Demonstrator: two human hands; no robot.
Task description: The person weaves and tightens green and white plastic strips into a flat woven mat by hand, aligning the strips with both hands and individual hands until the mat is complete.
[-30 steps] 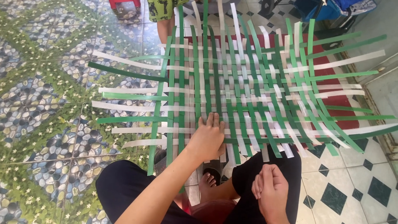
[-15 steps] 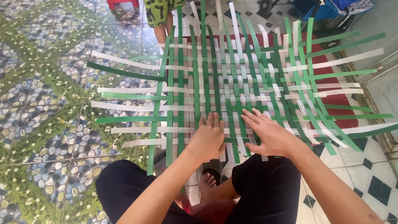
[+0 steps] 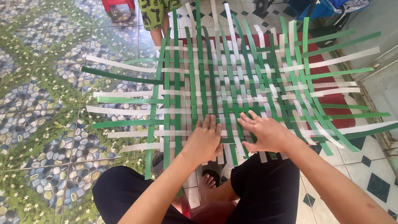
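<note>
A flat woven mat of green and white plastic strips (image 3: 232, 83) lies on the tiled floor in front of me. My left hand (image 3: 205, 139) presses palm-down on the mat's near edge, fingers together and pointing away. Beside it, my right hand (image 3: 265, 132) also lies flat on the weave, fingers spread over the strips. Neither hand grips a strip. Loose strip ends stick out on all sides of the mat.
I sit with black-trousered knees (image 3: 265, 191) at the mat's near edge, a bare foot (image 3: 207, 184) between them. Another person's legs (image 3: 157, 25) stand at the far side near a red stool (image 3: 118, 6). A red mat (image 3: 336, 99) lies under the right part.
My right hand came up from my lap and now rests flat on the weave next to my left hand, a little farther left than half a second ago. The left hand stayed put.
</note>
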